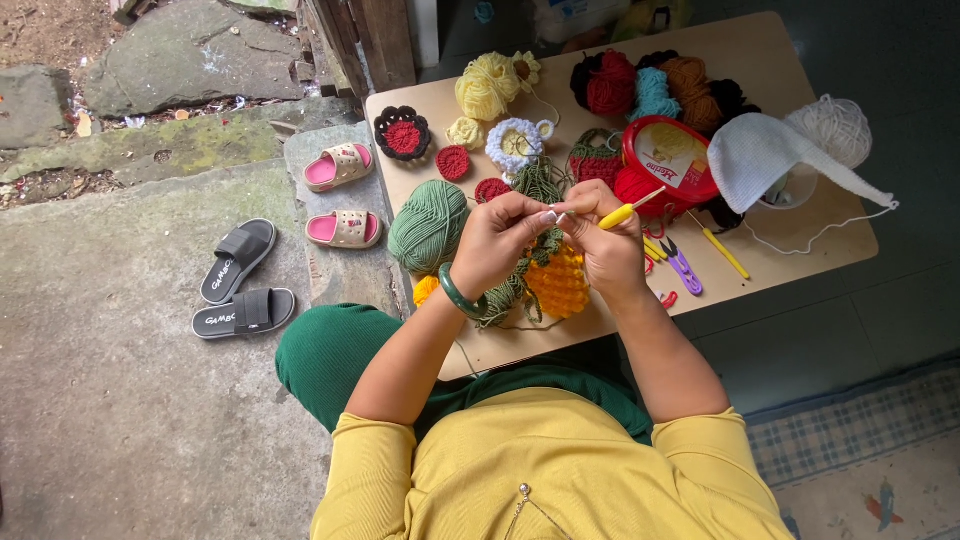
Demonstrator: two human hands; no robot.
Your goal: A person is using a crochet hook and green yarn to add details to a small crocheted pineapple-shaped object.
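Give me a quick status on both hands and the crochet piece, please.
Left hand pinching the orange-and-green crochet piece. Right hand holding the yellow-handled hook. Green yarn ball beside the left hand, not obstructing.

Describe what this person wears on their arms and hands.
Both arms have mustard-yellow sleeves pushed up to about the elbows, leaving the forearms bare. The left hand has a dark green bangle at the wrist and pale-painted nails. The right hand wears nothing visible.

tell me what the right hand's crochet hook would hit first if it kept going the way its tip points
The right hand holds the yellow-handled crochet hook with its tip toward the left hand. Straight on, it would most likely meet the left hand's fingertips pinching the green yarn, though depth is hard to judge.
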